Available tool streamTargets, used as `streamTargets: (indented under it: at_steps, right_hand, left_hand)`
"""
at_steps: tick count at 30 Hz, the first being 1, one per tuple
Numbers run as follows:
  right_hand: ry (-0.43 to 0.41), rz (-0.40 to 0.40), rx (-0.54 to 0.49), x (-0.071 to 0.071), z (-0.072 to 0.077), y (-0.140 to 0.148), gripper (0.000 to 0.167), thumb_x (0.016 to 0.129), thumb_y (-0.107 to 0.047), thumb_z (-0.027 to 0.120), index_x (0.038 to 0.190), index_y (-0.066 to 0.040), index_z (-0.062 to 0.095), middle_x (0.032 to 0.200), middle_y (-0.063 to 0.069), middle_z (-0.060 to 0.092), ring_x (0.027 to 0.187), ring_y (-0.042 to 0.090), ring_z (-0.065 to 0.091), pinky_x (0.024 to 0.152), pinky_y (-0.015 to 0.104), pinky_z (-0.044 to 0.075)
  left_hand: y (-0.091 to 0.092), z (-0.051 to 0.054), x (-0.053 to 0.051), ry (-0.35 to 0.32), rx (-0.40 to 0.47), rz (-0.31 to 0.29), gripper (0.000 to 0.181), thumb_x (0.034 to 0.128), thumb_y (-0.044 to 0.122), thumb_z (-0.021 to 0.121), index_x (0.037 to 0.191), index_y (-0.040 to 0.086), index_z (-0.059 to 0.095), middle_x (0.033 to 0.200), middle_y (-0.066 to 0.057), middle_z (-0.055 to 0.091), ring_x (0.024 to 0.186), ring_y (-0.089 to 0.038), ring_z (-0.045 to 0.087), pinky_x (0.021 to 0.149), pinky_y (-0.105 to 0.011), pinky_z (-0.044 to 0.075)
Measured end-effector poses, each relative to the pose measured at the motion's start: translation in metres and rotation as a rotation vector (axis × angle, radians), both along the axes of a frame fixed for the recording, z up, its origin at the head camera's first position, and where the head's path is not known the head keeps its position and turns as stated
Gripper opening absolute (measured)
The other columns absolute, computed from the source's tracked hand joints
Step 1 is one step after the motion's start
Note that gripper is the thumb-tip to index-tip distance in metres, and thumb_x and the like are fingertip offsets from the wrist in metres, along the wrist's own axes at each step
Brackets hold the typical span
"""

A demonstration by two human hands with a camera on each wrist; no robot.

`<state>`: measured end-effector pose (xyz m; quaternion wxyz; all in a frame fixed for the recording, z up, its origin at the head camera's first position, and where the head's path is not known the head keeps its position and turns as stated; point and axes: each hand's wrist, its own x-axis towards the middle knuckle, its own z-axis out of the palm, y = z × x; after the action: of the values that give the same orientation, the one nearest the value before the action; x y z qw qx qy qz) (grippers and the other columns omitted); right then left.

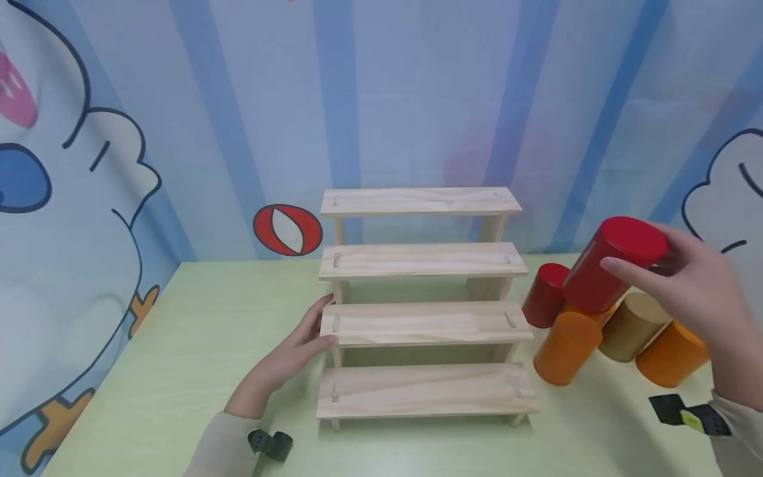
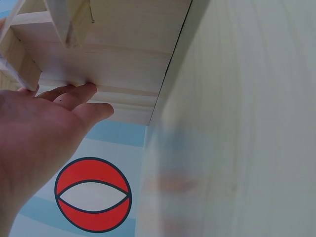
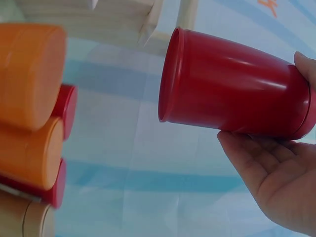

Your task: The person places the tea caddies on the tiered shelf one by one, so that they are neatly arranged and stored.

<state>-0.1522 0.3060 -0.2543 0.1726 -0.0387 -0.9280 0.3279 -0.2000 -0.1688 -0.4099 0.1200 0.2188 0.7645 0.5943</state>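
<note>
A tiered wooden stand (image 1: 426,324) with several plank shelves is at the middle of the table. My left hand (image 1: 298,351) holds its left end at the second shelf from the bottom, thumb at the shelf's front and fingers lying along the side panel (image 2: 113,64). To the right of the stand, my right hand (image 1: 697,278) grips a red canister (image 1: 614,265), tilted and raised over other canisters. The thumb lies across its near side; in the right wrist view, the fingers (image 3: 247,153) support it from the other side.
Below the raised canister stand another red canister (image 1: 544,298), an orange one (image 1: 566,351), a gold one (image 1: 634,328) and another orange one (image 1: 673,354). A further orange one is partly hidden. A striped blue cartoon backdrop (image 1: 411,99) hangs behind the pale table (image 1: 208,318).
</note>
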Motion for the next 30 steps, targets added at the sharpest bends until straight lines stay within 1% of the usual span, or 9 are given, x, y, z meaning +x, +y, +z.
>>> streamTargets:
  at_steps: [3, 5, 8, 9, 10, 12, 16, 24, 30]
  right_hand:
    - [-0.016, 0.030, -0.009, -0.005, 0.006, -0.011, 0.078, 0.090, -0.043, 0.064, 0.148, -0.004, 0.032, 0.129, 0.028, 0.051, 0.105, 0.041, 0.052, 0.074, 0.044, 0.045]
    - [-0.022, 0.055, -0.021, -0.008, 0.010, -0.018, 0.078, 0.089, -0.044, 0.064, 0.148, -0.005, 0.032, 0.129, 0.026, 0.051, 0.104, 0.038, 0.054, 0.073, 0.037, 0.048]
    - [-0.016, 0.085, -0.030, -0.011, 0.015, -0.028, 0.077, 0.088, -0.045, 0.066, 0.148, -0.009, 0.035, 0.128, 0.022, 0.054, 0.095, 0.018, 0.058, 0.067, 0.020, 0.047]
    - [-0.012, 0.099, -0.042, -0.012, 0.016, -0.031, 0.076, 0.088, -0.045, 0.066, 0.148, -0.010, 0.036, 0.128, 0.020, 0.055, 0.091, 0.011, 0.058, 0.065, 0.017, 0.047]
    - [-0.012, 0.113, -0.052, -0.013, 0.017, -0.033, 0.076, 0.087, -0.045, 0.067, 0.148, -0.011, 0.036, 0.128, 0.018, 0.055, 0.090, 0.009, 0.057, 0.063, 0.015, 0.048]
    - [-0.020, 0.134, -0.072, -0.016, 0.019, -0.039, 0.077, 0.086, -0.047, 0.068, 0.148, -0.014, 0.036, 0.129, 0.016, 0.054, 0.093, 0.009, 0.056, 0.066, 0.018, 0.049]
    - [-0.048, 0.171, -0.115, -0.021, 0.023, -0.055, 0.079, 0.086, -0.048, 0.068, 0.149, -0.015, 0.034, 0.130, 0.015, 0.054, 0.105, 0.026, 0.054, 0.067, 0.028, 0.051]
    - [-0.020, 0.216, -0.120, -0.033, 0.027, -0.084, 0.073, 0.086, -0.046, 0.069, 0.145, -0.014, 0.040, 0.127, 0.013, 0.058, 0.103, 0.025, 0.058, 0.076, 0.027, 0.049]
    - [-0.014, 0.257, -0.162, -0.042, 0.030, -0.102, 0.072, 0.086, -0.045, 0.069, 0.145, -0.014, 0.041, 0.128, 0.014, 0.058, 0.104, 0.026, 0.058, 0.079, 0.034, 0.050]
  left_hand:
    - [0.000, 0.000, 0.000, 0.000, -0.006, 0.002, 0.074, 0.0999, 0.025, 0.051, 0.156, 0.019, 0.003, 0.162, -0.009, 0.001, 0.148, -0.032, 0.004, 0.115, -0.054, 0.017]
    - [0.000, 0.001, 0.000, 0.001, -0.005, 0.002, 0.074, 0.1000, 0.025, 0.051, 0.156, 0.019, 0.002, 0.162, -0.010, 0.001, 0.148, -0.032, 0.004, 0.115, -0.053, 0.017]
    - [0.000, 0.001, 0.001, 0.002, -0.003, 0.001, 0.073, 0.1001, 0.024, 0.050, 0.156, 0.019, 0.003, 0.162, -0.010, 0.001, 0.148, -0.032, 0.004, 0.115, -0.053, 0.017]
    - [0.000, 0.001, 0.001, 0.003, -0.003, 0.000, 0.073, 0.1001, 0.024, 0.050, 0.156, 0.019, 0.003, 0.162, -0.010, 0.001, 0.148, -0.032, 0.004, 0.115, -0.053, 0.018]
    - [0.000, 0.001, 0.002, 0.003, -0.003, -0.001, 0.073, 0.1002, 0.024, 0.050, 0.156, 0.020, 0.003, 0.162, -0.010, 0.001, 0.148, -0.032, 0.004, 0.115, -0.053, 0.018]
    - [-0.001, 0.001, 0.002, 0.004, -0.003, -0.004, 0.073, 0.1002, 0.024, 0.050, 0.156, 0.020, 0.003, 0.162, -0.010, 0.001, 0.148, -0.032, 0.004, 0.115, -0.053, 0.017]
    - [-0.001, 0.001, 0.001, 0.003, -0.003, -0.007, 0.073, 0.1001, 0.024, 0.050, 0.156, 0.021, 0.003, 0.162, -0.010, 0.001, 0.148, -0.032, 0.003, 0.115, -0.054, 0.017]
    - [-0.001, 0.002, 0.001, -0.007, -0.004, -0.002, 0.074, 0.0997, 0.025, 0.051, 0.156, 0.021, 0.003, 0.162, -0.009, 0.002, 0.148, -0.031, 0.005, 0.115, -0.053, 0.019]
    - [-0.001, 0.003, 0.001, -0.029, 0.008, 0.001, 0.075, 0.0995, 0.024, 0.052, 0.156, 0.020, 0.003, 0.161, -0.010, 0.004, 0.148, -0.031, 0.009, 0.115, -0.053, 0.020]
